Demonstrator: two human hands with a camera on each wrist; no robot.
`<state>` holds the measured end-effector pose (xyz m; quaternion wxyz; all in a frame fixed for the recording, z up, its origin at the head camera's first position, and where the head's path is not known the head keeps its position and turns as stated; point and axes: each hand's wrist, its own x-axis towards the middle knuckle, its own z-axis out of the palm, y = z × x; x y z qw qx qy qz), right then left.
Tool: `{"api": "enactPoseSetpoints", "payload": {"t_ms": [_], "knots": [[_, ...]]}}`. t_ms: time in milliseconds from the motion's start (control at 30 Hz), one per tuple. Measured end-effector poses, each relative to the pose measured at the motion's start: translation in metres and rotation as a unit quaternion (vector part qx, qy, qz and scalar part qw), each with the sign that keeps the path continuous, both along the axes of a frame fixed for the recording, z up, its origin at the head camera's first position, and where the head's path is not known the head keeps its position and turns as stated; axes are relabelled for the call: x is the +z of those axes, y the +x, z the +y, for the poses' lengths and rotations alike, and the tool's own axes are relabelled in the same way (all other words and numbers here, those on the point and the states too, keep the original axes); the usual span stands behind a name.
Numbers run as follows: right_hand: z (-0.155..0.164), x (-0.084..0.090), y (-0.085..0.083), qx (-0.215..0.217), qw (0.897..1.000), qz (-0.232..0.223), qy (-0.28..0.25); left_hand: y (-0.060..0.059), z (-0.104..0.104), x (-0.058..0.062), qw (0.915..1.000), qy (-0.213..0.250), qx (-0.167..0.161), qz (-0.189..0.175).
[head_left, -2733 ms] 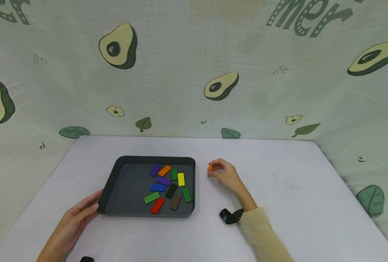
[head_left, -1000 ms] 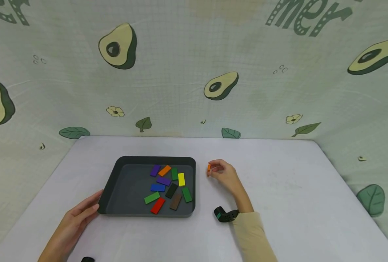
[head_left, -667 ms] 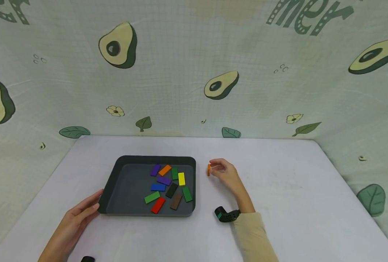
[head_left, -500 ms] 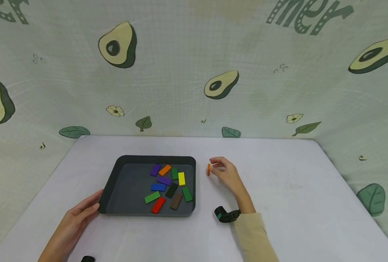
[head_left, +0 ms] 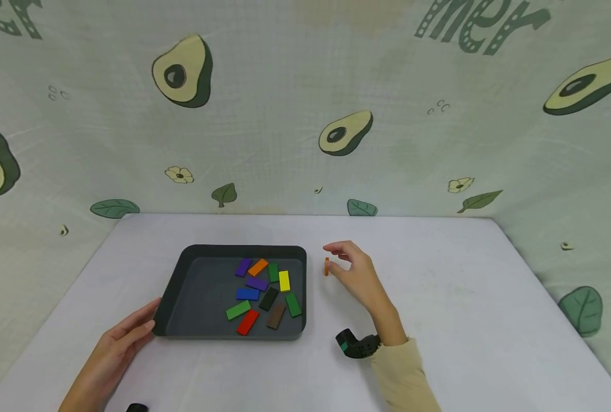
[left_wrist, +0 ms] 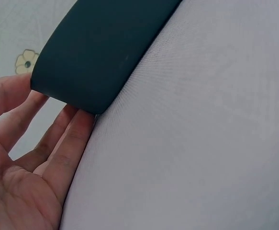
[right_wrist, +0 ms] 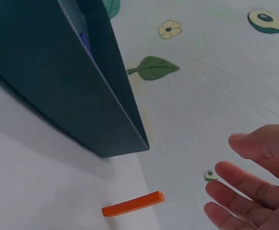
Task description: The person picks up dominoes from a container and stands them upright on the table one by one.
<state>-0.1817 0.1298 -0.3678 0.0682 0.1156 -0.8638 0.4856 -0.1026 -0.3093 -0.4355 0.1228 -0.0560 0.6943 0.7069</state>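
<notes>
A makeshift recording booth rather than a lived-in room: a plain white tabletop point(head_left: 439, 320) is walled on three sides by a hung cloth point(head_left: 284, 86) printed with avocados, leaves and small flowers.

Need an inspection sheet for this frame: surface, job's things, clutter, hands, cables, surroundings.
Surface: pale grey table, cloth-like weave in the wrist views.
Job's things: orange block stands on edge on the table, right of the dark tray; tray holds ten coloured blocks lying flat.
Clutter: nothing seen.
Hands: right hand open beside the orange block, fingers apart from it; left hand open, fingers against the tray's near left corner.
Cables: nothing seen; a black wrist camera on the right wrist.
Surroundings: avocado-print fabric backdrop on three sides.
</notes>
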Motion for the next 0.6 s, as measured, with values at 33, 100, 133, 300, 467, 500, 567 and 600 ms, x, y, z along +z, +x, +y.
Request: {"api": "enactPoseSetpoints", "payload": {"t_ms": [33, 100, 133, 300, 467, 500, 567, 600], "knots": [[-0.001, 0.002, 0.002, 0.003, 1.0, 0.0, 0.001, 0.0, 0.0, 0.0, 1.0, -0.001, -0.001, 0.0], [-0.003, 0.007, 0.005, 0.009, 1.0, 0.0, 0.002, 0.001, 0.0, 0.001, 1.0, 0.001, -0.004, 0.002], [-0.005, 0.009, 0.007, 0.012, 1.0, -0.001, 0.002, 0.002, 0.0, 0.001, 1.0, 0.002, -0.004, 0.004], [-0.012, 0.015, 0.014, 0.06, 0.998, 0.008, 0.011, 0.002, 0.0, 0.001, 1.0, -0.001, -0.003, 0.003], [-0.02, 0.017, 0.02, 0.127, 0.992, -0.002, 0.017, 0.001, 0.001, 0.001, 1.0, 0.004, -0.002, 0.005], [-0.022, 0.016, 0.021, 0.139, 0.99, -0.011, 0.017, 0.001, 0.001, 0.001, 0.9999, 0.007, -0.003, 0.008], [-0.026, 0.016, 0.022, 0.162, 0.986, -0.024, 0.019, 0.002, 0.0, 0.0, 0.9999, 0.01, -0.005, 0.012], [-0.028, 0.015, 0.023, 0.173, 0.984, -0.031, 0.017, 0.002, 0.0, 0.0, 0.9999, 0.01, -0.006, 0.012]]}}
